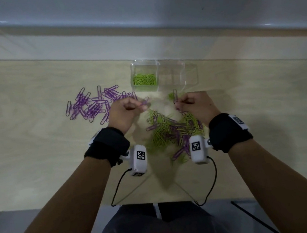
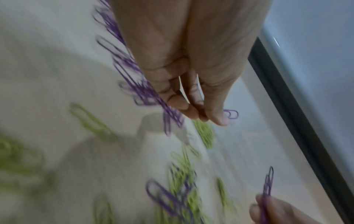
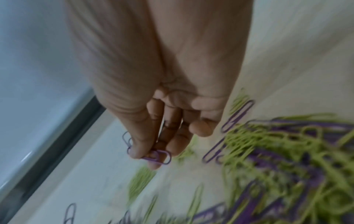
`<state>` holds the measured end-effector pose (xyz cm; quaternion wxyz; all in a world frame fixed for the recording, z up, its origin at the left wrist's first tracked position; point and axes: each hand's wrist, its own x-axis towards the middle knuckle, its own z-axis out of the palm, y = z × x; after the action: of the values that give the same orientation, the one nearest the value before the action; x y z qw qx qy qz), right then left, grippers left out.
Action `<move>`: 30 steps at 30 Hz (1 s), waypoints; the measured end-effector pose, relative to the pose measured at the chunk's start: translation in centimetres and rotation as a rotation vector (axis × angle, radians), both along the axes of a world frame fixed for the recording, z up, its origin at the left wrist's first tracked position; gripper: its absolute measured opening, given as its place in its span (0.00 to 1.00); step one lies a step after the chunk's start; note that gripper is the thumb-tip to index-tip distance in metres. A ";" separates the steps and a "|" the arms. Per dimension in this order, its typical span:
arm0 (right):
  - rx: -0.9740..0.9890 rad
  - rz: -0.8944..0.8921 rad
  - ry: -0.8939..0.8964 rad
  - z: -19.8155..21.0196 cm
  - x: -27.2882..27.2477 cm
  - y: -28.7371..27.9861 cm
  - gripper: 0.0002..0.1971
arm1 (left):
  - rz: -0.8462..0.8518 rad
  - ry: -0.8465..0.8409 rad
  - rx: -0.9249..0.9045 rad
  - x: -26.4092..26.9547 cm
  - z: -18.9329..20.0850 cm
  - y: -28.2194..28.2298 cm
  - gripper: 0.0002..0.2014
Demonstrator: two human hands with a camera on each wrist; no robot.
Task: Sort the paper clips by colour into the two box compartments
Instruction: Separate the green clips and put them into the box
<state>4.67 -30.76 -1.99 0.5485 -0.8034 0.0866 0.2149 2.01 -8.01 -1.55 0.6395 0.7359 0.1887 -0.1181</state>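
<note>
A clear two-compartment box [image 1: 189, 66] stands at the table's far side; its left compartment holds green clips [image 1: 144, 79], the right one looks bare. A mixed green and purple pile [image 1: 172, 131] lies between my wrists. A spread of purple clips [image 1: 92, 104] lies to the left. My left hand [image 1: 128, 108] pinches a purple clip [image 1: 145, 102], whose tip shows past the thumb [image 2: 231, 114] in the left wrist view. My right hand [image 1: 188, 104] pinches a few purple clips [image 3: 159, 156] between thumb and fingers, above the pile's far edge.
A few loose green clips [image 1: 171, 96] lie just in front of the box. The table's near edge [image 1: 159, 200] runs above my lap, with black wrist cables [image 1: 117, 189] hanging over it. A pale wall ledge [image 1: 139, 45] backs the table.
</note>
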 end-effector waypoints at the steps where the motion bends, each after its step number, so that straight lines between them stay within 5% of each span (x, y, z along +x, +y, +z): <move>1: 0.003 0.014 -0.002 0.2 0.1 1.2 0.03 | 0.063 -0.003 0.054 -0.1 -0.3 1.4 0.09; 4: -0.072 0.121 -0.075 0.1 0.6 5.9 0.02 | 0.171 -0.014 0.226 -0.4 -1.0 4.8 0.09; 11: -0.136 0.229 -0.089 -0.7 0.6 14.4 0.04 | 0.049 -0.168 0.799 -1.2 -2.6 8.2 0.07; 14: -0.245 0.243 -0.128 -1.2 0.2 12.1 0.05 | -0.029 -0.275 0.740 -1.8 -2.4 5.8 0.04; 19: -0.429 0.267 -0.225 -2.0 -0.6 5.6 0.09 | -0.475 -0.318 0.611 -2.2 -2.9 0.0 0.09; 24: -0.545 0.521 -0.272 -2.5 -0.2 5.5 0.03 | -0.464 -0.139 0.642 -1.5 -4.4 -1.7 0.12; 30: -0.558 0.507 -0.221 -3.4 -0.1 5.5 0.07 | -0.428 -0.182 0.567 -1.0 -4.3 -0.6 0.04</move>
<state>4.61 -25.23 -5.36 0.2444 -0.9359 -0.1191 0.2239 1.00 -8.59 -5.82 0.3850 0.9142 -0.0020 -0.1263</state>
